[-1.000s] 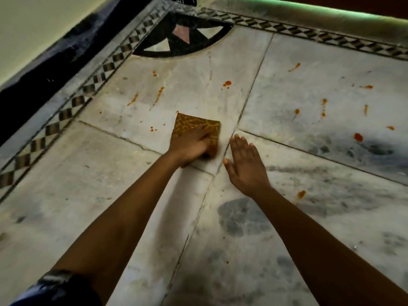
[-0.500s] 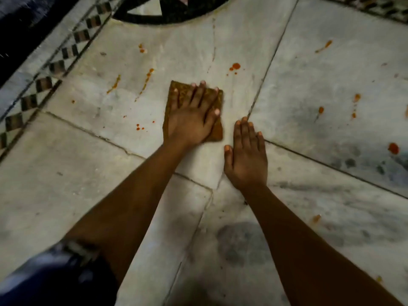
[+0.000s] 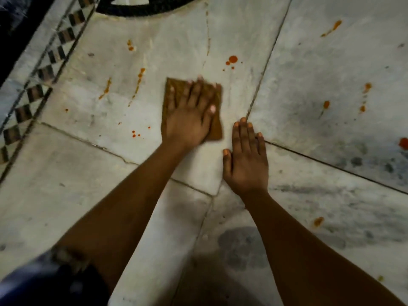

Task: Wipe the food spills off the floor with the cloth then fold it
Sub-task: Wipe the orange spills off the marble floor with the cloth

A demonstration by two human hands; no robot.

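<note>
A folded brown-yellow cloth (image 3: 217, 129) lies flat on the marble floor (image 3: 88, 195). My left hand (image 3: 189, 115) presses down on it with fingers spread, covering most of it. My right hand (image 3: 245, 160) rests flat on the floor just right of the cloth, palm down, holding nothing. Orange-red food spills dot the floor: a round drop (image 3: 233, 59) just beyond the cloth, streaks (image 3: 139, 80) and small drops (image 3: 135, 134) to its left, and more spots (image 3: 326, 104) on the slab to the right.
A dark checkered border strip (image 3: 37, 85) runs along the left with a dark wall base beyond. A black curved inlay (image 3: 143, 9) sits at the top. A larger red blob (image 3: 404, 143) is at the right edge. A dark blue sleeve (image 3: 44, 281) shows at bottom left.
My left hand went from bunched on the cloth to flat with spread fingers and slid the cloth a little forward. The view tilted down and closer. My right hand stayed planted.
</note>
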